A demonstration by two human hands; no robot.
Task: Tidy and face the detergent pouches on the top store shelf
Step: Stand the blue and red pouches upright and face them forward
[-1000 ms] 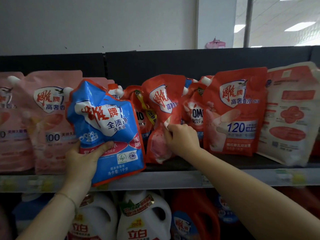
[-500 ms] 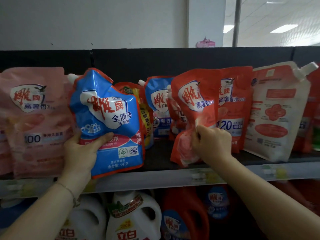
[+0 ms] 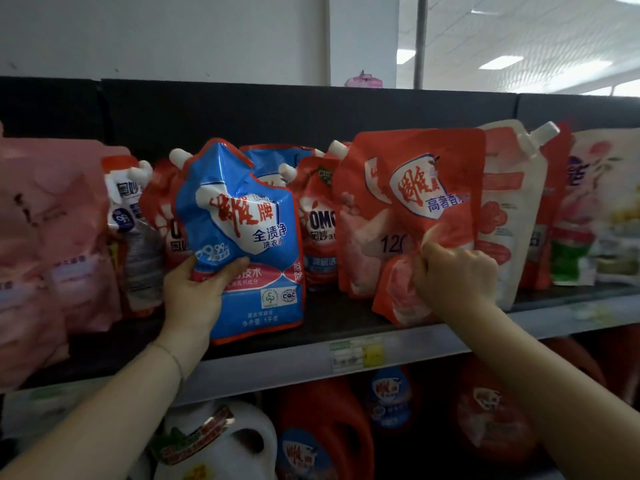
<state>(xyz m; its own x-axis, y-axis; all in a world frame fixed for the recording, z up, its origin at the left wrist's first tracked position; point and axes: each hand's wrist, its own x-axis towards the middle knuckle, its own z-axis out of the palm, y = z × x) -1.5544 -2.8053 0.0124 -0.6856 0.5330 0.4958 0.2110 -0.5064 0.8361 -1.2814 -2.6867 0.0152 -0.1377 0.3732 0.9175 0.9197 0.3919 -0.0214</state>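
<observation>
Top shelf [image 3: 346, 327] crowded with upright pouches, left hand [image 3: 194, 299] clasping blue pouch [image 3: 242, 237] at front edge, right hand [image 3: 457, 271] pinching red pouch [image 3: 415, 188], jugs [image 3: 325, 431] below.

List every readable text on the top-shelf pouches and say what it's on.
"雕牌", "全渍净", "洗衣液": blue pouch in the left hand.
"雕", "高奢香": red pouch in the right hand.
"120": red pouch behind.
"OMO": red pouch between them.
Shelf price tags: blurred.
</observation>
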